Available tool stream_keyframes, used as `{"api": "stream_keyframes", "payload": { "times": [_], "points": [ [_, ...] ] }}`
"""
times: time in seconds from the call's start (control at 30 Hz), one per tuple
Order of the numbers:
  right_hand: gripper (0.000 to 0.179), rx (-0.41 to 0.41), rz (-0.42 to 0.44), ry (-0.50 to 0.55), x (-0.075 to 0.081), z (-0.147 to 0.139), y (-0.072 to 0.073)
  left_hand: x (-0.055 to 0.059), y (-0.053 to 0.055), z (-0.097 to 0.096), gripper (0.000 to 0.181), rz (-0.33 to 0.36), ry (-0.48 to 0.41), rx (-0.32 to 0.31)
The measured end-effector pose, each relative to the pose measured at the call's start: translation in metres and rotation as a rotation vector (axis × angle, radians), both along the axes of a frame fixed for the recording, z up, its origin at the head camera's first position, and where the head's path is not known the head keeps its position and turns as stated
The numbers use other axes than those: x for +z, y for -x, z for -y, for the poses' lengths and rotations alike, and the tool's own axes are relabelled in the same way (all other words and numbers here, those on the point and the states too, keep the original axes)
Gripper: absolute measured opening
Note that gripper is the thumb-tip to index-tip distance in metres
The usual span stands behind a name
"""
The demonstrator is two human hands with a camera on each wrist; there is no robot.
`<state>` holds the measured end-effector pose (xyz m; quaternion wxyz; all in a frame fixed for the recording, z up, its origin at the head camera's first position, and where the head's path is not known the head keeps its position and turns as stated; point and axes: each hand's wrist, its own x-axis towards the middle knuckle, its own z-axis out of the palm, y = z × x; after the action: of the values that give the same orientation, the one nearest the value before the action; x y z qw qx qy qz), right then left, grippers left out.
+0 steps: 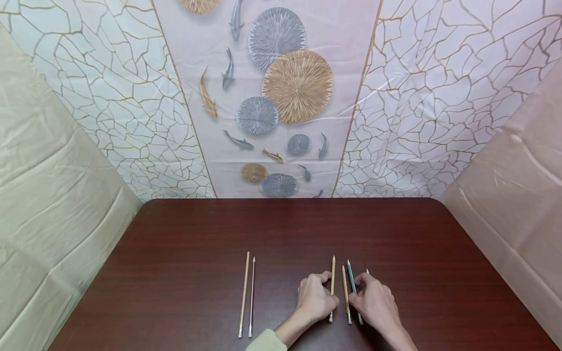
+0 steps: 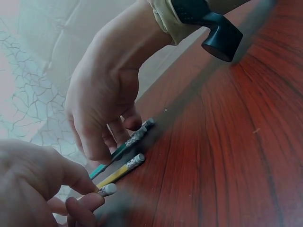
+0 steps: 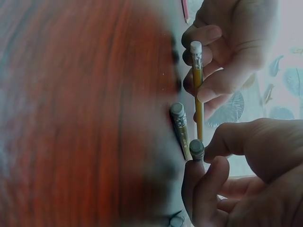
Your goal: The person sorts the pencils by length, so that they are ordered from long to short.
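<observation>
My left hand (image 1: 315, 298) pinches a yellow pencil (image 1: 332, 273) between thumb and fingers, its sharpened tip pointing away from me. In the right wrist view that yellow pencil (image 3: 198, 80) shows a white eraser in a silver ferrule. My right hand (image 1: 376, 301) grips a teal pencil (image 1: 351, 273) near its middle. Between the hands, a second yellow pencil (image 1: 345, 287) lies on the table, apart from the fingers. Beyond the right hand, only the tip of another pencil (image 1: 368, 271) shows; the hand hides most of it.
To the left, a plain wood-coloured pencil (image 1: 244, 292) and a dark red pencil (image 1: 252, 297) lie side by side on the brown table (image 1: 197, 234). A patterned cloth (image 1: 272, 146) hangs behind the far edge, with pale cloth at both sides.
</observation>
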<state>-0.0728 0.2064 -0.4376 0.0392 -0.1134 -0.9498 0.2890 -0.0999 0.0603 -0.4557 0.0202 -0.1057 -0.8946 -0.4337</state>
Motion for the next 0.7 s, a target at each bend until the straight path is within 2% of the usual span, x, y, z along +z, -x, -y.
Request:
{"api": "stream_keyframes", "payload": {
  "times": [0.27,0.7],
  "points": [
    [0.030,0.033,-0.045,0.031,0.002,0.001,0.000,0.000,-0.001,0.006,0.052,0.035,-0.066,0.007],
    [0.033,0.082,-0.076,0.070,0.003,0.013,0.001,0.003,-0.003,0.018,0.047,-0.036,-0.064,0.009]
  ]
}}
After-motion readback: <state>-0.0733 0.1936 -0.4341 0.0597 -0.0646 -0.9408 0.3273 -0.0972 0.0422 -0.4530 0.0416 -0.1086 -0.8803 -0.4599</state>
